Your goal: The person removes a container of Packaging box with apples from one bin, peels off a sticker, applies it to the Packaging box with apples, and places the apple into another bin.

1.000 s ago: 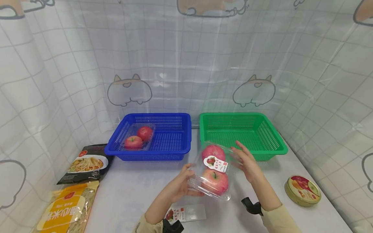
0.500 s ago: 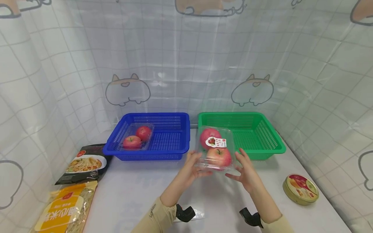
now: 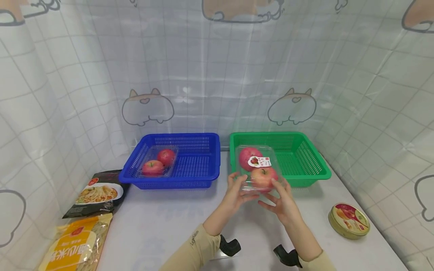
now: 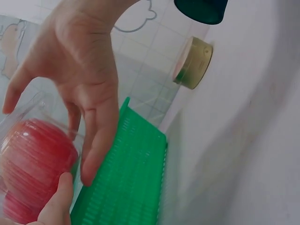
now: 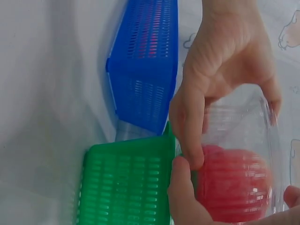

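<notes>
From the head view, my left hand (image 3: 237,190) and right hand (image 3: 279,201) grip the clear apple box (image 3: 256,168) between them, fingers curled round its near corners. The box hangs over the front rim of the green basket (image 3: 317,167), its far end already above the mesh floor. To my left the blue basket (image 3: 203,177) carries another box of apples (image 3: 158,163), and a round tin (image 3: 349,221) sits on the surface to my right. I judge the box should be kept level so the two apples don't roll, and the near edge lifted clear of the rim before lowering.

The left wrist view shows my right hand's fingers (image 4: 93,140) spread down the side of the box, next to the green basket wall (image 4: 126,178).

The right wrist view shows my left fingers (image 5: 187,126) wrapped over the lid, thumb below. I'd press lightly; I expect the thin plastic flexes.
</notes>
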{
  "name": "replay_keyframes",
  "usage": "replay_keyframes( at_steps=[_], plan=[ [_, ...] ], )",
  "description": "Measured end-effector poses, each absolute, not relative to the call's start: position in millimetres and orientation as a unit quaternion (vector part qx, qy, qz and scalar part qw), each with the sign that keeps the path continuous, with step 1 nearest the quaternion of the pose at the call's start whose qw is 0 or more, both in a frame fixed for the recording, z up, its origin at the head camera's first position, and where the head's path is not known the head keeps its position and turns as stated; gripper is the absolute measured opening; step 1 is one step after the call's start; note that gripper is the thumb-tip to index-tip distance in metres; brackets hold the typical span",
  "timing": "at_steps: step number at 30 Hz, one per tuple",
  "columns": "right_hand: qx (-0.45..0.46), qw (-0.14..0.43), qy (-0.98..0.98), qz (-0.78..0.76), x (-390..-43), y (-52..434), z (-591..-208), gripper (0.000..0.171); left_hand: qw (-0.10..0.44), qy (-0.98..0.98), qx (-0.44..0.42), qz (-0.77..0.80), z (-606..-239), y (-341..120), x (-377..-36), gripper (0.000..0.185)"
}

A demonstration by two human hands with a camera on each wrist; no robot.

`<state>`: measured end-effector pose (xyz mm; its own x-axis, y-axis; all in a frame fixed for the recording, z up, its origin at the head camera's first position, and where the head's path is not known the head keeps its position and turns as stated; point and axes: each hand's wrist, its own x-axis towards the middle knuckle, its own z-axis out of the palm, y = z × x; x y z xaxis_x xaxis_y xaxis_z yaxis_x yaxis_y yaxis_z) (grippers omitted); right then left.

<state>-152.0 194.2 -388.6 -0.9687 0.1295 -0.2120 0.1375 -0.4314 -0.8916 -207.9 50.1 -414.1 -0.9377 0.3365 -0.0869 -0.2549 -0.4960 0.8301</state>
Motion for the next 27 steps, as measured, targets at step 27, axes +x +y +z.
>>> replay_keyframes(
  at_steps=[27],
  plan=[
    [0.159,-0.042,0.557,-0.814,-154.2,189.6,-393.7,0.084,0.164,0.491,0.039,0.855,-416.7,66.7,-204.0,0.074]
  ],
)
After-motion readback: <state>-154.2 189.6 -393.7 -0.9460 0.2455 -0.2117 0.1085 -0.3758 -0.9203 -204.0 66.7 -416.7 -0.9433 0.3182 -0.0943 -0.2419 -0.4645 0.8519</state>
